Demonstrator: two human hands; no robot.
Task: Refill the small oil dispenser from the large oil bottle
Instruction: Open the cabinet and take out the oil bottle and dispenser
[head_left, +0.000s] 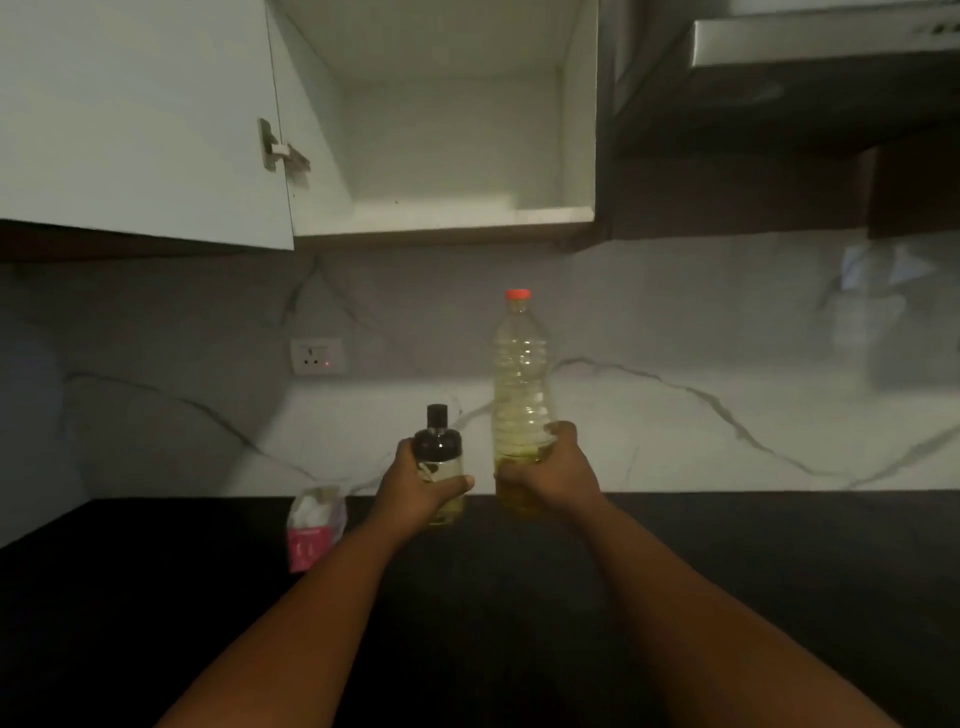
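Head view showed an open wall cabinet (447, 119) across the upper middle of the frame, nothing visible inside, its door (140, 119) swung to the upper left. Probably where the bottles were stored, a guess only. Marble backsplash (675, 415) ran through the middle band, dark countertop (519, 597) filled the bottom.

Large oil bottle (521, 395) stood upright just right of centre, red cap (518, 294) on, clear plastic, yellow oil only in the lower part, mostly empty above. Right hand (550, 473) wrapped its lower body, fingers curled round it, thumb on the front. Low grip likely for carrying the weight.

Small oil dispenser (440, 462) sat just left of it, near but not touching, black pump top (437, 434) still fitted, a little yellowish oil at the base. Left hand (421, 480) gripped its body, fingers and thumb curled round.

Could not tell whether either base rested on the countertop or hung just above.

Both closed, so pouring not yet begun; next step likely setting down and uncapping.

Pink packet (314, 525) lay lower left of centre; wall socket (318, 356) above it.
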